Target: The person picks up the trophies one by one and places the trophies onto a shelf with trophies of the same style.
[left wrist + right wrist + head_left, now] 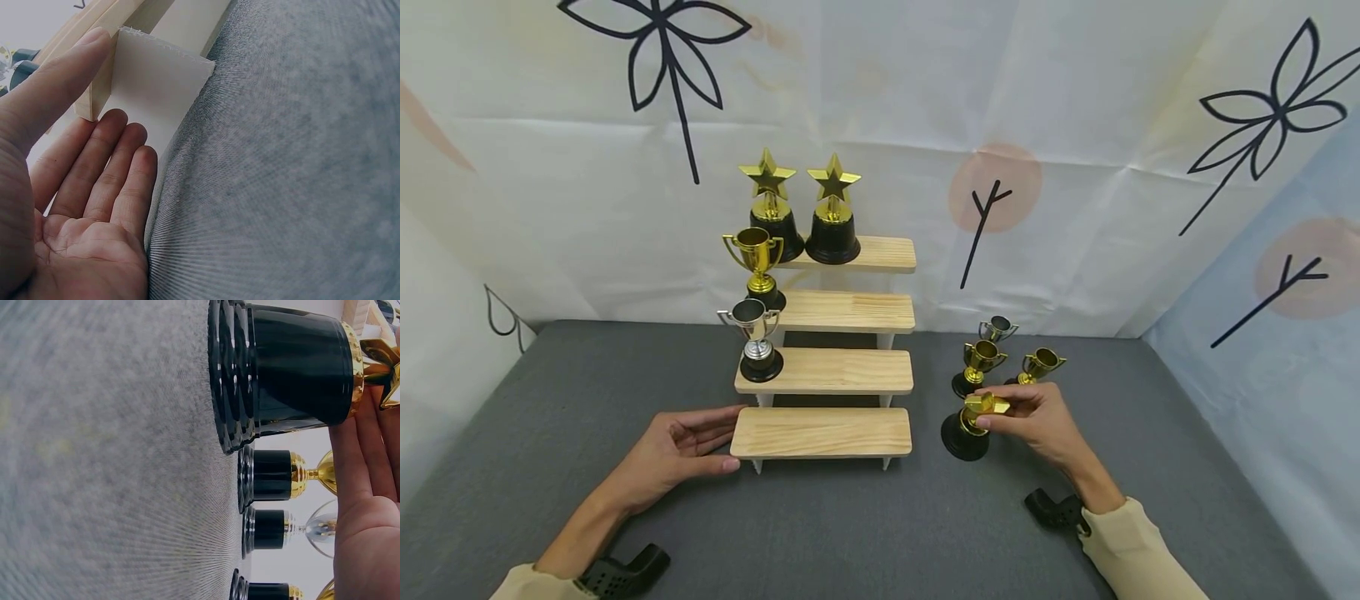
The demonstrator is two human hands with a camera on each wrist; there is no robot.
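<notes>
The right grip [1037,423] grasps the star trophy [966,439] with thumb and fingers about its gold upper part; the trophy is right of the front right corner of the lowest wooden shelf [822,433], well forward of the back edge of the tabletop [985,533]; whether its base [300,362] bears on the tabletop or hangs just above it, I cannot tell for sure from these views. The left grip [670,450] is unclenched, its fingers extended beside the white support [159,81] and its thumb at the shelf's left end.

For a good hold, the pinch should sit squarely on the narrow neck rather than on the star's points, which look likelier to twist in the fingers; any lift is best begun straight up, since the wide base could knock the left gold cup [981,357] just behind it, with the right gold cup [1042,364] and silver cup [997,327] near too; the left hand would do well to press only lightly, lest the shelf shift.

The trophy points star upward, base down; its long axis runs from base to star, near upright, about parallel with the cups' axes in the right wrist view.
</notes>
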